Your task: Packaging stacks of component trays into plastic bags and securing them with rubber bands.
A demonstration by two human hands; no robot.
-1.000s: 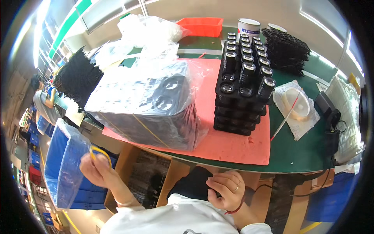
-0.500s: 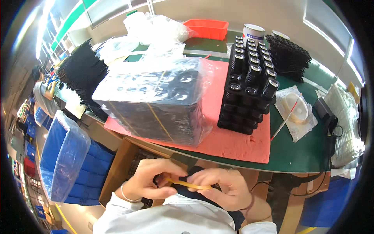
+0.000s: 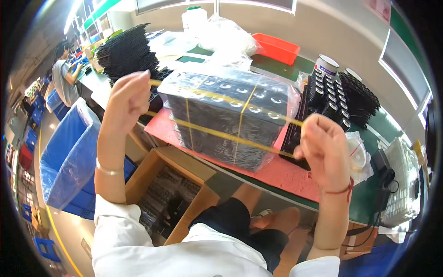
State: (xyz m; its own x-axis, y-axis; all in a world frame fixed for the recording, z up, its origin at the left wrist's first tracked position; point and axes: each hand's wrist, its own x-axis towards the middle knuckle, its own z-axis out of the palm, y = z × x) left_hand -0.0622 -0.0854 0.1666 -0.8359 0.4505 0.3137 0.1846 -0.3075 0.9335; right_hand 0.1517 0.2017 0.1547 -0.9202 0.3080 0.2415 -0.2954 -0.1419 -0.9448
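Observation:
A yellow rubber band (image 3: pixel 210 131) is stretched wide between my two hands, its two strands crossing in front of a plastic-wrapped stack of black trays (image 3: pixel 210 150). My left hand (image 3: pixel 129 99) is closed on one end, beside the stack's left side. The other end is in the curled fingers of my right hand (image 3: pixel 326 147), near the stack's right corner. Two thinner yellow bands run up the front of the stack and over its top. Beneath it lies a pink foam mat (image 3: pixel 295 177) on the green table.
Behind my right hand stands a black tray stack holding dark cylinders (image 3: pixel 330 107). More black trays (image 3: pixel 124 55) pile up at the left. A red bin (image 3: pixel 277 48) sits at the back, an open cardboard box (image 3: pixel 184 161) below, a blue lined bin (image 3: pixel 69 157) at left. A person works far left.
Both hands have risen from my lap to the stack and spread far apart, stretching the rubber band. My view has shifted, bringing my legs and the open box into sight.

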